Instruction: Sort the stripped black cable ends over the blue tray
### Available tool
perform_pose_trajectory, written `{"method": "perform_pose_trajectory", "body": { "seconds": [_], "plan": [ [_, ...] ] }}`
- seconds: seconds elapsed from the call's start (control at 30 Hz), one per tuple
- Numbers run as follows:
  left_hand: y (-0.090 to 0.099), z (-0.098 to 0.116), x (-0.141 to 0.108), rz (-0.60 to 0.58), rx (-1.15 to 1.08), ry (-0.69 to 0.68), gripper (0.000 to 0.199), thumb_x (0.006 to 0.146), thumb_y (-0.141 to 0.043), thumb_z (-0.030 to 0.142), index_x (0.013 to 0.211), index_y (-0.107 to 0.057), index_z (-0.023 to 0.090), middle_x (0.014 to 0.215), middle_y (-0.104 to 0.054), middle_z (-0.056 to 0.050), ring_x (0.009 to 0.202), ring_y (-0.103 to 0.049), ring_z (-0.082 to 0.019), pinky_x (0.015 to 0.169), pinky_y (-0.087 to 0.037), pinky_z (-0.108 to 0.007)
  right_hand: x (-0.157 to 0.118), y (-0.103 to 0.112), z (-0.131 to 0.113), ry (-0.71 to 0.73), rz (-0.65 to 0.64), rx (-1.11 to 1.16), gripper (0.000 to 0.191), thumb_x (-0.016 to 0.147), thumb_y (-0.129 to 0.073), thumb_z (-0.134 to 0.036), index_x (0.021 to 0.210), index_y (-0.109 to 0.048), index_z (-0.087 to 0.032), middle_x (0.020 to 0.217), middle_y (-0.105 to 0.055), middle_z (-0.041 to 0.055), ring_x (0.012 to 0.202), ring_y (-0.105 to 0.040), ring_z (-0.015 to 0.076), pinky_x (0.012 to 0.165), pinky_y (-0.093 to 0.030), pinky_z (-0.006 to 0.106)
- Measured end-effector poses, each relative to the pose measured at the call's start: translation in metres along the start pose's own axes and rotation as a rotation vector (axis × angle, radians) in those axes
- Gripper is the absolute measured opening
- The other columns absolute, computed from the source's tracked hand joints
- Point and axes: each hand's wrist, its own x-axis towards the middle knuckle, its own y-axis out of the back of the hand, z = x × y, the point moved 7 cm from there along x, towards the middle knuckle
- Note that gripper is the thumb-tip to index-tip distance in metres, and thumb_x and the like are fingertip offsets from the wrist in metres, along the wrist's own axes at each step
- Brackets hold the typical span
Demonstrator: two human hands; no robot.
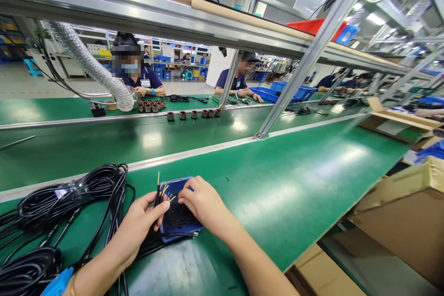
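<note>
My left hand (147,215) is closed around the ends of several black cables (157,199), whose thin yellow, blue and white wires fan out above the fingers. Right beside it, my right hand (199,199) reaches over a small blue tray (176,181) with its fingertips pinched together; whether they hold a small piece is too small to tell. Short black pieces (178,215) fill the tray. Another cable end (187,235) with bare coloured wires lies along the tray's near edge.
Coiled black cables (69,194) cover the bench at the left. A metal post (294,88) rises from the bench rail. Copper-wound parts (194,114) stand in a row beyond. Cardboard boxes (398,203) are at the right. Several people sit across the line.
</note>
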Motion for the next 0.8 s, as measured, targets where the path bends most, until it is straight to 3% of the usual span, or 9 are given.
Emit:
{"method": "perform_pose_trajectory", "body": {
  "seconds": [0.17, 0.33, 0.4, 0.53, 0.8],
  "plan": [
    [-0.004, -0.001, 0.000, -0.059, 0.036, 0.023, 0.037, 0.072, -0.069, 0.047, 0.087, -0.059, 0.015, 0.058, -0.046, 0.006, 0.056, -0.040, -0.012, 0.051, -0.035, -0.022, -0.002, -0.008, -0.020, 0.102, -0.012, 0.038, 0.018, 0.094, -0.056, -0.023, 0.084, -0.069, -0.019, 0.081, -0.066, 0.0059, 0.079, -0.055, 0.0202, 0.071, -0.046, 0.031],
    [-0.001, -0.003, 0.000, -0.022, 0.011, -0.006, 0.035, 0.073, -0.068, 0.047, 0.083, -0.057, 0.015, 0.058, -0.045, 0.006, 0.054, -0.040, -0.010, 0.049, -0.034, -0.021, -0.005, 0.012, -0.017, 0.007, 0.175, 0.467, 0.017, 0.095, -0.050, -0.013, 0.092, -0.066, -0.020, 0.089, -0.068, 0.0033, 0.085, -0.059, 0.0170, 0.080, -0.047, 0.029],
    [-0.001, -0.005, 0.001, -0.024, -0.016, -0.005, 0.035, 0.073, -0.068, 0.046, 0.084, -0.057, 0.014, 0.056, -0.045, 0.007, 0.052, -0.039, -0.010, 0.048, -0.033, -0.021, -0.007, 0.020, -0.012, -0.042, 0.252, 0.543, 0.018, 0.095, -0.049, -0.011, 0.093, -0.064, -0.021, 0.089, -0.066, 0.0031, 0.086, -0.059, 0.0172, 0.080, -0.047, 0.030],
    [-0.002, -0.004, 0.001, -0.022, -0.048, -0.024, 0.032, 0.073, -0.066, 0.042, 0.083, -0.058, 0.013, 0.056, -0.046, 0.006, 0.050, -0.039, -0.009, 0.049, -0.033, -0.021, -0.009, 0.025, -0.008, -0.023, 0.336, 0.512, 0.016, 0.096, -0.048, -0.013, 0.093, -0.062, -0.021, 0.087, -0.064, 0.0042, 0.085, -0.057, 0.0191, 0.077, -0.046, 0.032],
    [-0.002, -0.003, 0.000, -0.008, -0.073, -0.013, 0.028, 0.073, -0.067, 0.038, 0.082, -0.059, 0.013, 0.058, -0.048, 0.006, 0.052, -0.041, -0.009, 0.050, -0.034, -0.021, -0.009, 0.019, -0.010, -0.012, 0.311, 0.504, 0.014, 0.095, -0.049, -0.016, 0.090, -0.062, -0.021, 0.084, -0.063, 0.0040, 0.082, -0.057, 0.0189, 0.074, -0.046, 0.031]
  ]
}}
